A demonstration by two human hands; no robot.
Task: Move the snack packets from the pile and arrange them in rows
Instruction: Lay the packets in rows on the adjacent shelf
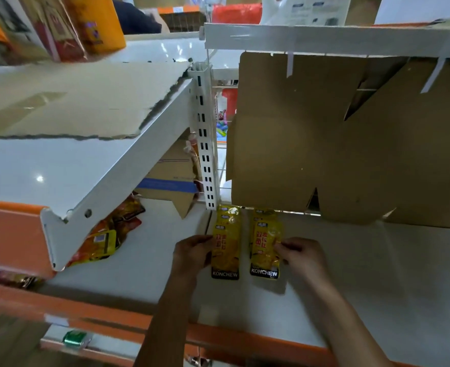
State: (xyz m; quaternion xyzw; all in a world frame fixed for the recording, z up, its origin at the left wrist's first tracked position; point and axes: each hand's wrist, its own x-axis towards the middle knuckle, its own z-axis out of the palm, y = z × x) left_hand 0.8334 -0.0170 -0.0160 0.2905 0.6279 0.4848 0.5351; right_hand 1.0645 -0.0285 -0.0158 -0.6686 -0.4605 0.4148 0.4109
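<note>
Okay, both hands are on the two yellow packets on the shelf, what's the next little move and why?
Probably let go of both and reach the left hand back to the pile under the upper shelf. The left packet and right packet already lie flat, side by side and apart, labels toward you, starting two rows. The right hand only pinches an edge.

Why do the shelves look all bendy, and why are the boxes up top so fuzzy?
Head view: the wide-angle lens curves the white shelf and upright post; the boxes top left are smeared with blur; a small lamp glare shines on the shelf; the two yellow packets at the left hand and right hand look fairly sharp.
</note>
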